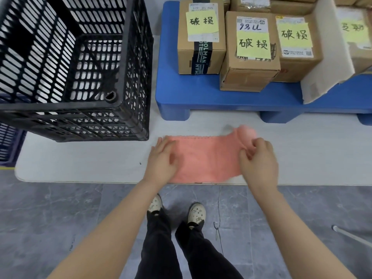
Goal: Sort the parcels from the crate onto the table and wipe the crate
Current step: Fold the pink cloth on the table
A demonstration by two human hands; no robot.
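A pink cloth lies flat on the white table near its front edge. My left hand rests flat on the cloth's left end with fingers straight. My right hand pinches the cloth's right end, which is lifted and bunched. The black slatted crate stands on the table at the left, with nothing visible inside. Several cardboard parcels with yellow handwritten notes stand on a blue plastic platform at the back right.
A folded white cardboard sheet leans among the parcels at the right. A blue crate shows at the far left below the table. My legs and shoes stand on the grey tiled floor below the table's front edge.
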